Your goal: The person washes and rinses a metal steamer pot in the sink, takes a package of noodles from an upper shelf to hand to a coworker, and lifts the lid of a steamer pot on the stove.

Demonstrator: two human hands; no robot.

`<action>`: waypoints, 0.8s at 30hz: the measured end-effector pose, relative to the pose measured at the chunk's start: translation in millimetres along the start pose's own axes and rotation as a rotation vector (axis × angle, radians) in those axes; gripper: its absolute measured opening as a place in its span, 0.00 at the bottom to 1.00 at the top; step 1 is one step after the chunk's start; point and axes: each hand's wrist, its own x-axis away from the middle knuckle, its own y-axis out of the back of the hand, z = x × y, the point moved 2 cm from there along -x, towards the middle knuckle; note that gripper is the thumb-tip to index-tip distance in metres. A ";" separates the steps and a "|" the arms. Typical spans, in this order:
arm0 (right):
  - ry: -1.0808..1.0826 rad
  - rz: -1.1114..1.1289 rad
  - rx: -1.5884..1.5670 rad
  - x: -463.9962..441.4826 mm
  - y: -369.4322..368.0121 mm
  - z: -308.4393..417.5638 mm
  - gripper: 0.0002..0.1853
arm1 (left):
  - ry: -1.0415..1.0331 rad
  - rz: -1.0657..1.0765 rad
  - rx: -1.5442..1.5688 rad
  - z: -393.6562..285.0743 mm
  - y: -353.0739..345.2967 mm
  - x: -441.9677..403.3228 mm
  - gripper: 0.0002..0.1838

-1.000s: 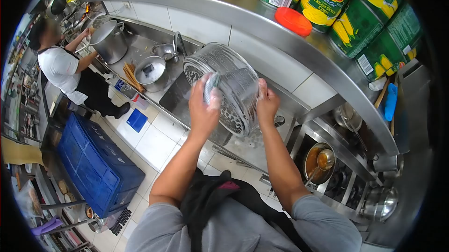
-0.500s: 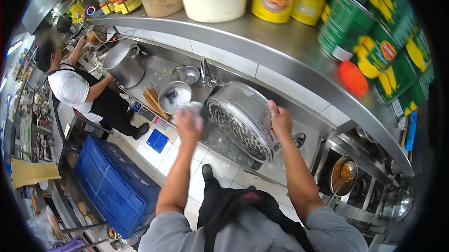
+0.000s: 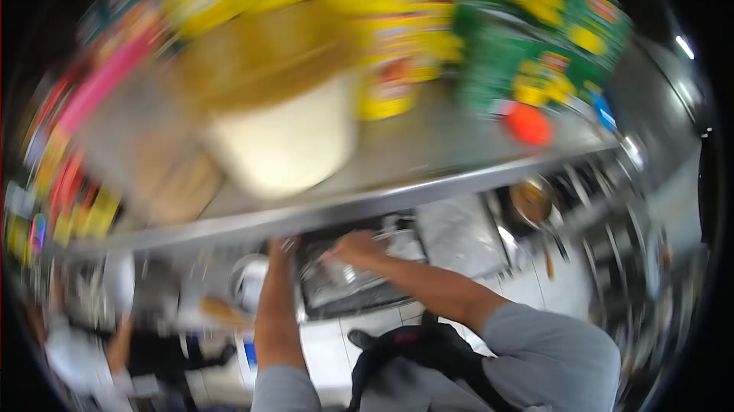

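Observation:
Motion blur softens the whole view. My left hand point(image 3: 283, 246) reaches up beside the sink to the underside of the shelf edge, near a small shiny metal part; its fingers are mostly hidden. Over the sink point(image 3: 336, 309), my right hand point(image 3: 357, 248) has curled fingers pointing left, close to blurred metal surfaces point(image 3: 334, 276). What those fingers hold, if anything, is unclear. A metal bowl point(image 3: 238, 283) with pale contents stands left of my left forearm.
Above the sink runs a metal shelf point(image 3: 428, 154) with a white tub point(image 3: 283, 144), yellow cans point(image 3: 386, 68) and green cans point(image 3: 497, 64). A pan of brown sauce point(image 3: 531, 202) is on the stove at right. A co-worker point(image 3: 76, 355) stands at far left.
The view has swung up toward the shelf. My left hand has moved up from beside the bowl. My right hand has left its raised grip on the large pot's side and is lower over the sink.

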 end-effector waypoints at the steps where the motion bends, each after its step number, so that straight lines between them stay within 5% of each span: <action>1: -0.053 -0.004 0.005 -5.6 -1.1 3.6 0.37 | 0.338 0.291 0.413 28.7 -30.6 5.7 0.20; 2: -0.008 0.003 -0.017 -12.7 -8.6 -0.4 0.38 | 0.122 0.289 0.192 -24.0 28.0 -50.9 0.22; 3: -0.024 -0.049 0.042 -16.5 -16.0 -2.0 0.38 | 0.260 0.548 0.073 -61.7 66.9 -77.8 0.20; 4: -0.001 -0.128 0.034 -12.8 -11.7 -3.4 0.37 | 0.192 0.280 -0.206 -31.8 9.9 -9.9 0.16; 5: 0.010 -0.124 -0.072 -5.0 -1.2 -1.8 0.36 | 0.341 0.127 0.147 -31.8 -6.1 25.3 0.16; 6: 0.014 -0.227 -0.005 -12.6 -15.9 -7.3 0.35 | 0.511 0.311 0.012 -43.5 4.3 19.7 0.14; 7: 0.034 -0.214 0.030 -10.7 -14.4 -8.8 0.36 | 0.482 0.468 0.120 -38.5 14.7 7.9 0.15; 10: -0.039 -0.192 0.016 -11.4 -21.4 -21.6 0.38 | 0.190 0.323 0.244 -57.7 35.1 -8.1 0.17; 12: -0.090 -0.214 -0.029 -7.8 -23.8 -32.9 0.38 | 0.695 0.749 0.132 -101.8 70.4 -27.2 0.27; 13: -0.117 -0.237 -0.059 -1.0 -23.1 -41.4 0.37 | 0.636 0.360 0.037 -155.5 107.7 -46.5 0.25; 15: -0.165 -0.270 -0.098 16.2 -18.0 -61.5 0.37 | 0.282 0.091 0.202 -188.2 104.8 -52.9 0.24; 22: -0.257 -0.335 -0.224 25.1 -32.4 -96.5 0.34 | 0.276 0.256 0.241 -217.7 91.5 -67.2 0.22; 24: -0.199 -0.489 -0.001 0.9 -59.3 -89.5 0.29 | 0.248 0.274 0.269 -225.7 86.1 -75.8 0.22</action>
